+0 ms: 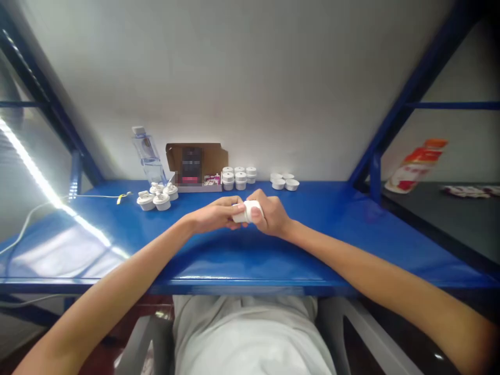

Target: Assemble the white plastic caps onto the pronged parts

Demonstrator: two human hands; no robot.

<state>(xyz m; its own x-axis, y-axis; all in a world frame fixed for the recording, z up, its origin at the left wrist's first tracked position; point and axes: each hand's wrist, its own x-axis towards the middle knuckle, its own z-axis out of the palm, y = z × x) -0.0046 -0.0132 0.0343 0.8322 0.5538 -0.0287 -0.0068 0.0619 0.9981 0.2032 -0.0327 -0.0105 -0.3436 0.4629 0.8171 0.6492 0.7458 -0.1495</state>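
Observation:
Over the middle of the blue table, both my hands are closed round a small white plastic container, held on its side. My left hand grips its left end between thumb and fingers. Wrapped round the wider right end is my right hand, its thumb pressed on the front. A seam runs between the two ends; I cannot tell whether they are fully joined. Behind my hands stand several white capped containers in stacks. To their right sit several shallow white cups.
On the left, several white cups with knobbed tops stand by a clear bottle. An open cardboard box holds a black package. A white cable crosses the blue table. An orange-capped bottle stands right.

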